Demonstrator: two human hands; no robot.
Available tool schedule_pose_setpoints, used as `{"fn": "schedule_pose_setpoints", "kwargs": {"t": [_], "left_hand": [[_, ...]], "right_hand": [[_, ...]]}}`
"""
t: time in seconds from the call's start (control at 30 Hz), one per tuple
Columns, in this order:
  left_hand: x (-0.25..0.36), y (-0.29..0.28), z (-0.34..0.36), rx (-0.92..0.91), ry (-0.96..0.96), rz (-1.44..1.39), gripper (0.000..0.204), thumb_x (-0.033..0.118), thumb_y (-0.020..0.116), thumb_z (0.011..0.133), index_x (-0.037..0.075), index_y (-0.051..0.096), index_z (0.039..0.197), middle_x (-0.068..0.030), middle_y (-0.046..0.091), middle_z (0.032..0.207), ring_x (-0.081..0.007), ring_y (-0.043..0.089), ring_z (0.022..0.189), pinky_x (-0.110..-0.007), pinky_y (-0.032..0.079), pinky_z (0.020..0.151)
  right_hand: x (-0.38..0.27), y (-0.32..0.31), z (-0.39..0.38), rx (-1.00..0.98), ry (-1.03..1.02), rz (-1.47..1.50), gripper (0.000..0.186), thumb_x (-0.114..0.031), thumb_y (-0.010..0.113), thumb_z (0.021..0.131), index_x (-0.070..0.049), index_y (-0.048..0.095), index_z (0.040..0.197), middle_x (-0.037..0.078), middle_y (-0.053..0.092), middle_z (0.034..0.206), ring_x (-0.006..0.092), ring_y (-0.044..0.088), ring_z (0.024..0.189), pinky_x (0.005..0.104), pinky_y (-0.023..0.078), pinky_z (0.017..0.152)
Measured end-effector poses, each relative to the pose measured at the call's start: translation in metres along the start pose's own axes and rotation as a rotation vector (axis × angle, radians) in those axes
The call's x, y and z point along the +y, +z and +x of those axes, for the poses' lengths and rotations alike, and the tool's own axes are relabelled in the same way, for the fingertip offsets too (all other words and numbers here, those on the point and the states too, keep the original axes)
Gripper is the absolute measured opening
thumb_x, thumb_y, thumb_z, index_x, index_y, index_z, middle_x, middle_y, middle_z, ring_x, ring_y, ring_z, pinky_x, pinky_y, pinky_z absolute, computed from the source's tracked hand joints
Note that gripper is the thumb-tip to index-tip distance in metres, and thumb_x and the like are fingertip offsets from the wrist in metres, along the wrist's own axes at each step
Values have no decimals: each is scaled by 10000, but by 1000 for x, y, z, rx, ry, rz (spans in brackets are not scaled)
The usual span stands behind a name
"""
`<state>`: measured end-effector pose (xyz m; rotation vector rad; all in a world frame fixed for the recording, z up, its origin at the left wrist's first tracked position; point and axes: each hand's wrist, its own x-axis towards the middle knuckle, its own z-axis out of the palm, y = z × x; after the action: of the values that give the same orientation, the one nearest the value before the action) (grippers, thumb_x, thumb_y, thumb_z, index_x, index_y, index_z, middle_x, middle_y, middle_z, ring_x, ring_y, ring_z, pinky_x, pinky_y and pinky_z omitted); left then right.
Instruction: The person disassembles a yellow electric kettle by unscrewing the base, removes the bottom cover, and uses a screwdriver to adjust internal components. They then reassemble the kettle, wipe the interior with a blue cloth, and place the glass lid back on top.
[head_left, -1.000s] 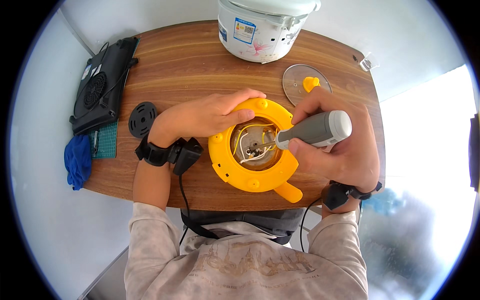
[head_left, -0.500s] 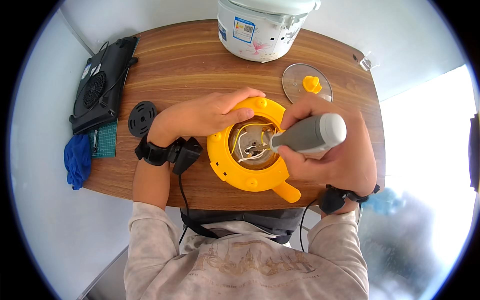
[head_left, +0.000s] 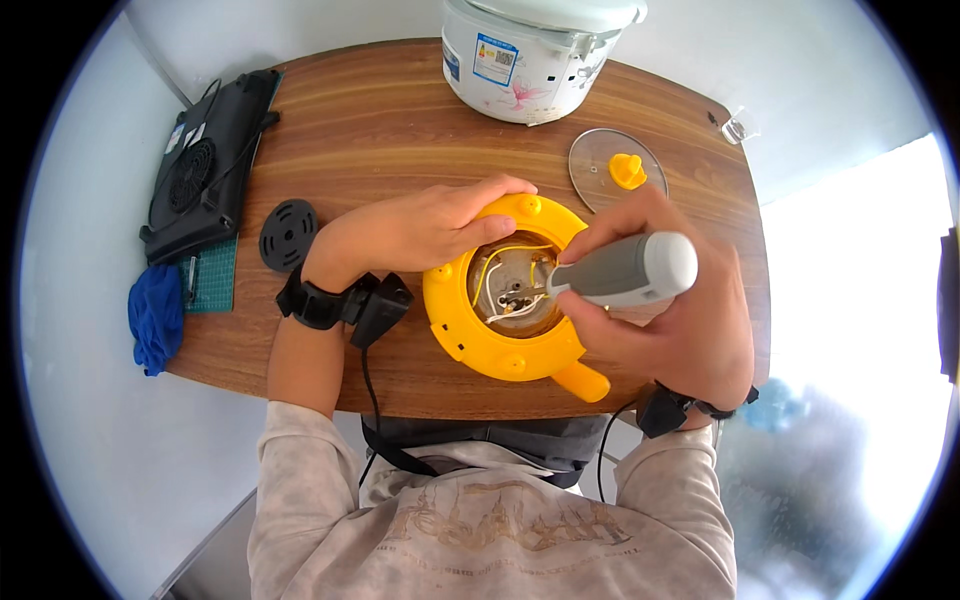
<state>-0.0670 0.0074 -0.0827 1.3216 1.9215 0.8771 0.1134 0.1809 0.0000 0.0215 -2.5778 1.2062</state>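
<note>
An upturned yellow electric pot (head_left: pixel 463 345) lies near the front of the table, its round underside opened. Inside it are a metal bottom (head_left: pixel 516 268) and yellow and white wires (head_left: pixel 494 285). My left hand (head_left: pixel 455 222) grips the pot's far left rim, thumb over the edge and fingers along the outside. A thick grey and white screwdriver (head_left: pixel 620 272) is held in my closed right hand (head_left: pixel 690 310). It tilts to the left, and its thin shaft reaches down among the wires. Exactly what the tip touches is too small to make out.
A slotted black disc (head_left: pixel 288 236) lies by my left forearm. Farther left are a black fan unit (head_left: pixel 200 170), a green mat (head_left: pixel 212 280) and a blue cloth (head_left: pixel 155 315). A white rice cooker (head_left: pixel 530 75) stands at the back, near a glass lid (head_left: pixel 600 165).
The pot and both hands sit slightly farther right in the picture, and the whole view has shifted a little. My grips on the pot and the screwdriver stay the same.
</note>
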Motion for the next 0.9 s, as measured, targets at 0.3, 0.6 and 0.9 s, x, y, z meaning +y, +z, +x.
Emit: {"fn": "schedule_pose_setpoints", "kwargs": {"t": [0.3, 0.6, 0.9], "left_hand": [[3, 4, 0, 8, -34, 28, 433, 278, 459, 1091, 65, 399, 1463, -187, 610, 1324, -325, 613, 1193, -376, 468, 1004], [5, 6, 1, 33, 18, 10, 433, 318, 460, 1089, 71, 425, 1442, -221, 646, 1266, -358, 645, 1137, -416, 504, 949], [-7, 13, 1, 63, 51, 45, 451, 365, 433, 1094, 87, 418, 1448, -246, 636, 1300, -384, 644, 1158, -434, 515, 946]], "right_hand": [[7, -1, 10, -73, -17, 122, 278, -46, 805, 752, -43, 648, 982, 36, 721, 874, 122, 703, 811, 259, 557, 751], [30, -6, 23, -119, 108, 398, 249, -58, 787, 809, -16, 658, 1018, 50, 730, 900, 96, 698, 861, 251, 588, 789], [-6, -3, -4, -298, -157, 40, 199, 46, 719, 801, -22, 647, 974, 64, 741, 962, 161, 723, 916, 307, 580, 830]]}}
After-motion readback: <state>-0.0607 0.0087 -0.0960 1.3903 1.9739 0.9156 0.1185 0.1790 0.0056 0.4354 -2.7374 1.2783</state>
